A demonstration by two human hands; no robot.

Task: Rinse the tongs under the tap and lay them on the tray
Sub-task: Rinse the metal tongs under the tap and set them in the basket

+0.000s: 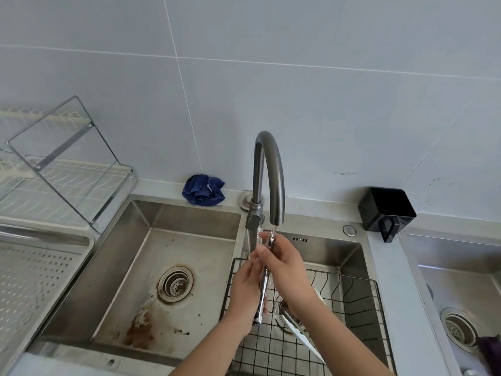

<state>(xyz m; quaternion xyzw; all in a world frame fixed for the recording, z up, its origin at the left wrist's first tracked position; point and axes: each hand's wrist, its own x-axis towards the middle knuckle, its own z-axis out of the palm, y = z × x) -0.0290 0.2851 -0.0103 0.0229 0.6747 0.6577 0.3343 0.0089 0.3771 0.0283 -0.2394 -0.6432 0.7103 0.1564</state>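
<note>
Gripping the long shiny metal tongs (264, 283) upright between them, the left hand (244, 291) clasps the lower end and the right hand (287, 267) pinches higher up, under the stream from the curved grey steel tap (268, 169) just above. Beneath the hands sits a black wire basket (357, 308); the perforated steel tray (40, 280) lies well off to their left.

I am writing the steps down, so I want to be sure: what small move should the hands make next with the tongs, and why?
Probably turn the tongs a little under the tap. The left hand and right hand both grip them, and the thin stream seems to meet only their upper end; the tray at the left can wait.
</note>
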